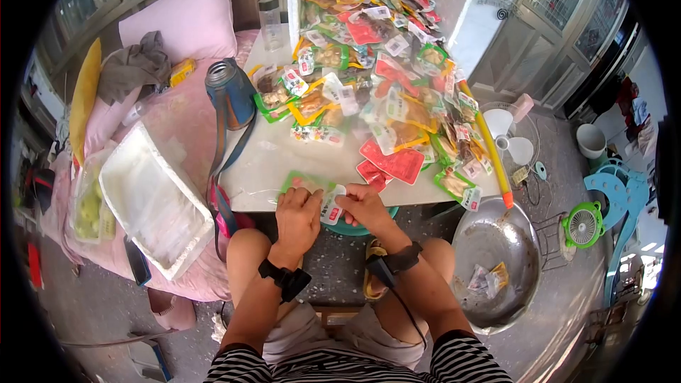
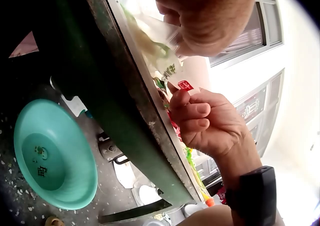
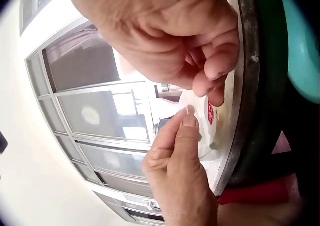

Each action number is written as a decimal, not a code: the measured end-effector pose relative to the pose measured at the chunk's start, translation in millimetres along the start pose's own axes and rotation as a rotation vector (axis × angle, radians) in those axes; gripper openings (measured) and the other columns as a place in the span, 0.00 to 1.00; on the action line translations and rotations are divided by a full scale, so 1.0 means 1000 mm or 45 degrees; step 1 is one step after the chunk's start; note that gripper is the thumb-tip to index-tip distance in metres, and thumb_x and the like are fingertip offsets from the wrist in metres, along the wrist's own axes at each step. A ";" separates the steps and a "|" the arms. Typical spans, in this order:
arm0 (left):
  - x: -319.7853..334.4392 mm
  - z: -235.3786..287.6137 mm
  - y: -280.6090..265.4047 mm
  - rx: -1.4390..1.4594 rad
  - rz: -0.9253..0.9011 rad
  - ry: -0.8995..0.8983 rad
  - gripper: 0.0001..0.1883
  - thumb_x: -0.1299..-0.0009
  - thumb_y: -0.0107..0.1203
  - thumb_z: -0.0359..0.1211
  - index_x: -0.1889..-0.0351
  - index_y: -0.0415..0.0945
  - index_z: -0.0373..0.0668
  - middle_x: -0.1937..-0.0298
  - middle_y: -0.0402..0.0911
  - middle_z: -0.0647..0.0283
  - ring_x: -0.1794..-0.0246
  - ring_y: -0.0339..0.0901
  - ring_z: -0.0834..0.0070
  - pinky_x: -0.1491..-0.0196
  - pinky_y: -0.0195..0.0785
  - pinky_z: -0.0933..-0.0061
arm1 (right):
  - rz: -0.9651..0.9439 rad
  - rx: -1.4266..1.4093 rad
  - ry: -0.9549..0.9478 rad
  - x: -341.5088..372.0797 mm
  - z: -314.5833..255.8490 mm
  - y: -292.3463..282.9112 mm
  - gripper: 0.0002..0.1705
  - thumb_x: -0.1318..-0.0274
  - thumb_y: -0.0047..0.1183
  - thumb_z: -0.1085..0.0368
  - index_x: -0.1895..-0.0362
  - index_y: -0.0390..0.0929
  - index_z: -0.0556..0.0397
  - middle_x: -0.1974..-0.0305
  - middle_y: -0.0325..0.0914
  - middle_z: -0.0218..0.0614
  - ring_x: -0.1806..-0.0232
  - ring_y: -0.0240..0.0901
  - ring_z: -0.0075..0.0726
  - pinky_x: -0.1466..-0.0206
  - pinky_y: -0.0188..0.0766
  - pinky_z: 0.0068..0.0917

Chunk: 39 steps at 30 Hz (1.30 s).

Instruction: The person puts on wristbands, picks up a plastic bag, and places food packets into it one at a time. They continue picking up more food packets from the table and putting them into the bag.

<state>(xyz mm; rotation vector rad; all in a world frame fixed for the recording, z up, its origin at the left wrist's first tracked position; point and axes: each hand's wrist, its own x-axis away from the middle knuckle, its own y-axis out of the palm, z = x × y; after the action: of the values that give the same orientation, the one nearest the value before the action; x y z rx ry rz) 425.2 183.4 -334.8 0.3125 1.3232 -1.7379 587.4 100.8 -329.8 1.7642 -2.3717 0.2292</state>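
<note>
A small green and white plastic packet (image 1: 330,207) (image 2: 159,56) (image 3: 206,131) with a red label is held up at the table's front edge. My left hand (image 1: 298,218) (image 2: 205,18) (image 3: 181,173) pinches its upper edge between thumb and fingertips. Close beside it, my right hand (image 1: 367,211) (image 2: 212,120) (image 3: 160,33) pinches the packet near the red label, fingers curled. The two hands are a short gap apart. Beyond them, many sealed food packets (image 1: 401,110) lie heaped on the table (image 1: 269,170), spilling from a white foam box (image 1: 461,0).
Left of the table, a blue flask (image 1: 230,96) with a strap stands near an empty white foam tray (image 1: 152,195) on a pink bed. A yellow stick (image 1: 486,135) lies along the right side. On the floor are a metal basin (image 1: 496,241) and a teal basin (image 2: 55,153).
</note>
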 end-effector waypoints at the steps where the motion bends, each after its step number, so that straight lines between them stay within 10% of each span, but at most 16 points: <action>1: 0.000 0.000 -0.001 0.001 0.002 -0.011 0.12 0.42 0.57 0.24 0.59 0.82 0.40 0.72 0.72 0.61 0.69 0.70 0.61 0.65 0.61 0.60 | -0.015 -0.009 -0.084 -0.003 0.002 0.007 0.09 0.37 0.51 0.66 0.63 0.79 0.58 0.75 0.78 0.28 0.80 0.71 0.16 0.81 0.67 0.14; 15: 0.004 -0.014 -0.014 -0.097 0.101 -0.238 0.15 0.40 0.54 0.18 0.57 0.82 0.38 0.72 0.73 0.56 0.69 0.72 0.62 0.66 0.67 0.67 | -0.209 -0.346 -0.065 -0.032 0.012 0.039 0.09 0.36 0.49 0.69 0.62 0.80 0.60 0.74 0.79 0.33 0.79 0.74 0.21 0.78 0.73 0.18; 19: 0.006 -0.006 -0.013 0.428 0.065 -0.312 0.16 0.44 0.56 0.17 0.58 0.81 0.39 0.70 0.74 0.56 0.69 0.73 0.57 0.65 0.68 0.63 | -0.009 -0.511 -0.098 -0.043 0.017 0.053 0.09 0.36 0.48 0.68 0.60 0.79 0.59 0.71 0.79 0.34 0.75 0.77 0.24 0.72 0.77 0.20; 30: 0.003 -0.006 -0.023 -0.141 0.140 -0.227 0.13 0.42 0.57 0.20 0.60 0.83 0.41 0.72 0.71 0.57 0.70 0.71 0.60 0.68 0.66 0.61 | 0.063 0.022 -0.043 -0.015 -0.013 0.047 0.17 0.36 0.44 0.69 0.46 0.67 0.66 0.57 0.76 0.45 0.60 0.81 0.38 0.64 0.82 0.28; 39: 0.006 -0.008 -0.018 -0.191 0.095 -0.133 0.12 0.42 0.56 0.21 0.60 0.82 0.40 0.72 0.71 0.58 0.69 0.70 0.59 0.68 0.66 0.60 | -0.157 -0.564 -0.145 -0.035 0.010 0.060 0.20 0.41 0.48 0.69 0.44 0.67 0.61 0.48 0.73 0.45 0.54 0.76 0.35 0.62 0.80 0.31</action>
<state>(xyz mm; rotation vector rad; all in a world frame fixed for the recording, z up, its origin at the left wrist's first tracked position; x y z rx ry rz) 406.0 187.5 -330.6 0.1811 1.3400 -1.5625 539.1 148.0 -348.9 1.7278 -2.1534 -0.3933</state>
